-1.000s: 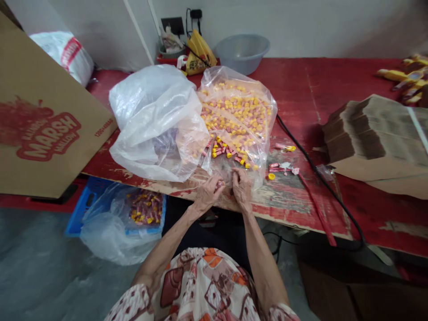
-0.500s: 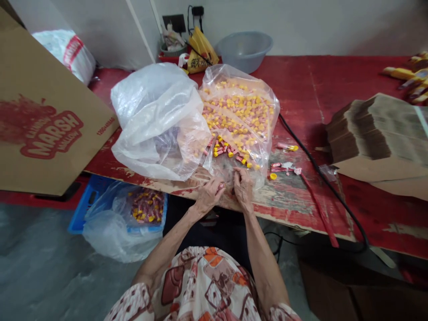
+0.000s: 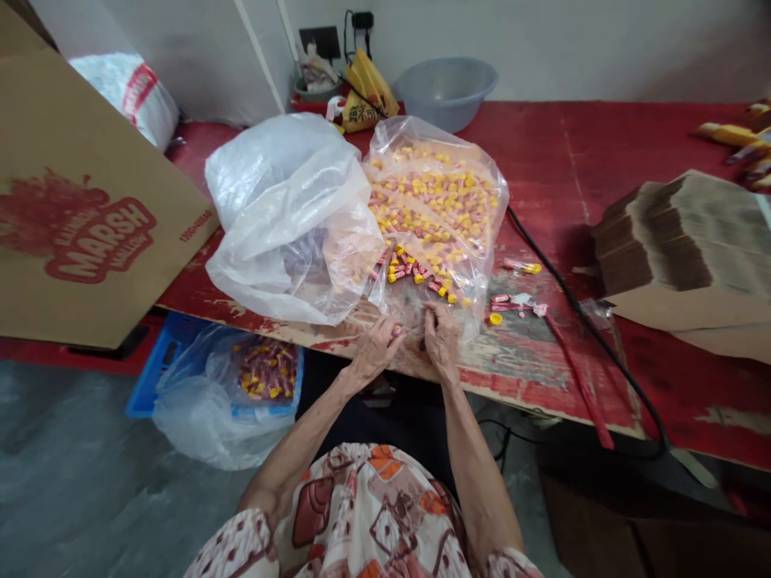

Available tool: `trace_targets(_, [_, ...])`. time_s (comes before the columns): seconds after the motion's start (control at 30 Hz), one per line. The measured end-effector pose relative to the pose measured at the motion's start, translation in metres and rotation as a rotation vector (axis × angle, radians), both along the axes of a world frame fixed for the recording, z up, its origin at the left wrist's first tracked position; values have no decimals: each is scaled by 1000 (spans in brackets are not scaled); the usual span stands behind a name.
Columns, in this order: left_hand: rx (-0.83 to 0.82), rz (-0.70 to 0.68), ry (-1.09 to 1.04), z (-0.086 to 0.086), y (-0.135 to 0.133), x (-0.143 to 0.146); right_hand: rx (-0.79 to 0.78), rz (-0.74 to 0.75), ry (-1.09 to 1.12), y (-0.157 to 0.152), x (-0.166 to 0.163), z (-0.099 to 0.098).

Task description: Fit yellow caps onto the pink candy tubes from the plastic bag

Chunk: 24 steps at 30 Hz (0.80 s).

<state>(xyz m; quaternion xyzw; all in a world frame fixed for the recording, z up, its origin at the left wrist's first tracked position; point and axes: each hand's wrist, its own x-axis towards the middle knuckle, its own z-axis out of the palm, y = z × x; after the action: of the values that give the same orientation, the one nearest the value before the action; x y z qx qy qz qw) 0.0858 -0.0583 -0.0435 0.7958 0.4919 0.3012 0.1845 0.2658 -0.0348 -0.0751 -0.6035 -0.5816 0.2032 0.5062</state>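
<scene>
Near the table's front edge my left hand (image 3: 374, 351) is closed, with a small pink-and-white wrapped tube (image 3: 396, 330) between thumb and fingers. My right hand (image 3: 442, 343) lies just to the right, its fingers curled in by the edge of a clear plastic bag (image 3: 482, 301); what they hold, if anything, is hidden. Many small pink tubes with yellow caps (image 3: 434, 197) fill that bag, several of them loose at its mouth. To the left bulges a whitish plastic bag (image 3: 283, 209).
A blue crate (image 3: 144, 385) with more capped tubes stands below at left, beside a large carton (image 3: 102, 201). On the right are a black cable (image 3: 578, 297), a red strip (image 3: 575, 369), a loose yellow cap (image 3: 495, 319) and stacked cardboard (image 3: 680, 249). A basin (image 3: 446, 92) stands behind.
The whole view has shifted slightly. Both hands stay almost in place; the left fingers have turned a little around the small tube.
</scene>
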Motion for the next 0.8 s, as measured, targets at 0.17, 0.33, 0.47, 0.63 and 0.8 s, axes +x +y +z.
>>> trace_targets(0.17, [11, 12, 7, 1, -2, 2, -7, 6, 4, 1, 0, -1])
trace_targets(0.33, [-3, 17, 17, -1, 1, 2, -9, 4, 6, 1, 1, -2])
trace_targets(0.47, [-1, 15, 4, -2, 3, 2, -4, 4, 8, 1, 0, -1])
trace_targets(0.63, [14, 9, 8, -2, 3, 2, 7, 4, 5, 1, 0, -1])
trace_targets(0.8, [43, -9, 10, -3, 5, 1, 7, 16, 2, 1, 0, -2])
